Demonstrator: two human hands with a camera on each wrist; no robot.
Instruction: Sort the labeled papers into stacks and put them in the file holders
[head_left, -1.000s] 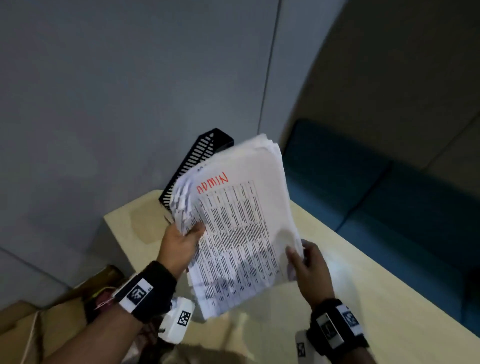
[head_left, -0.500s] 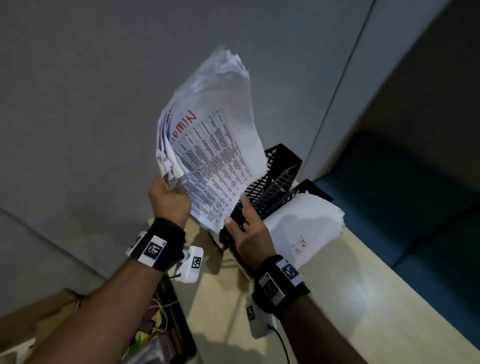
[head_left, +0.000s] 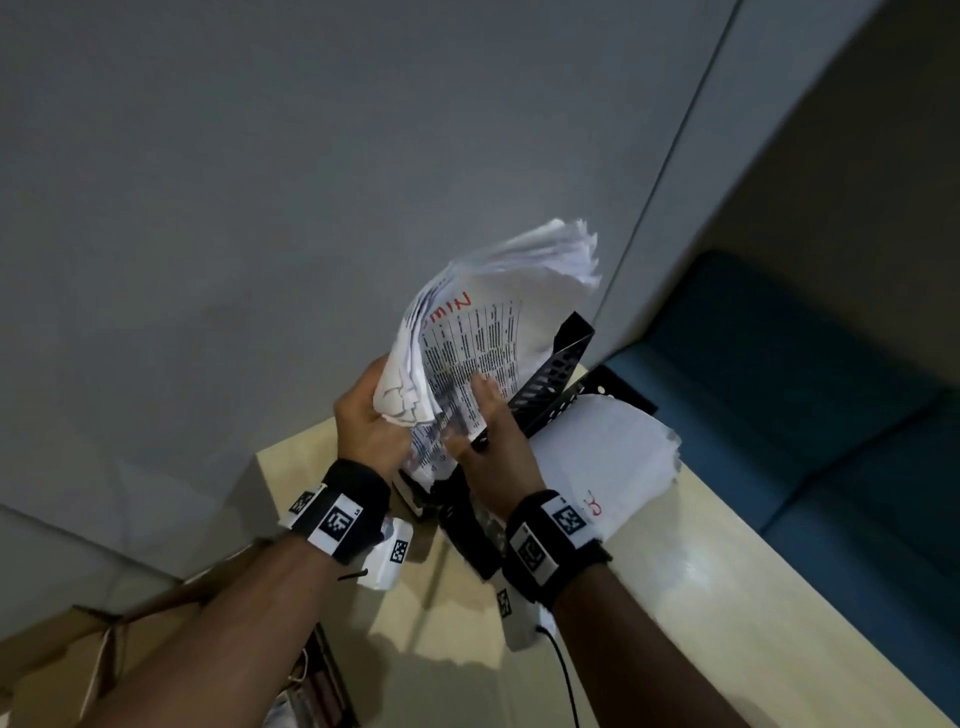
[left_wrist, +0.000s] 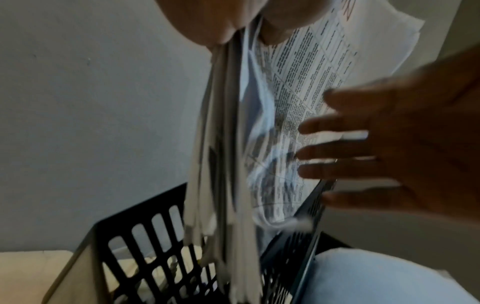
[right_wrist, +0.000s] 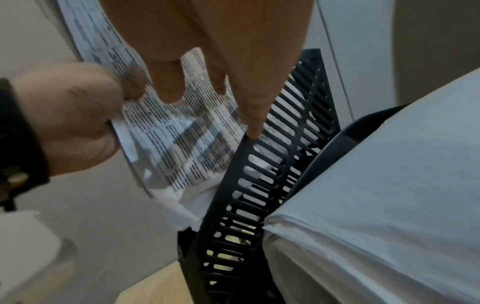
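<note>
My left hand (head_left: 371, 415) grips a thick stack of printed papers (head_left: 483, 332) with a red handwritten label by its lower left edge. The stack stands nearly upright, its bottom end inside the black slotted file holder (head_left: 553, 376). In the left wrist view the sheets (left_wrist: 221, 164) hang down into the holder (left_wrist: 145, 236). My right hand (head_left: 485, 423) lies with straight fingers on the front sheet. In the right wrist view its index fingertip (right_wrist: 252, 131) touches the holder's rim (right_wrist: 233, 168). A second white stack (head_left: 597, 452) with a red label lies in the neighbouring holder to the right.
The holders stand at the far corner of a light wooden table (head_left: 675, 597), against a grey wall. A blue sofa (head_left: 779, 389) runs along the right. Cardboard boxes (head_left: 78, 639) sit low on the left. A white device (head_left: 389, 556) and a cable (head_left: 566, 675) lie near my wrists.
The stack has come down from high against the wall, and its bottom end is now inside the holder. My right hand has left the holder's edge and lies on the front sheet.
</note>
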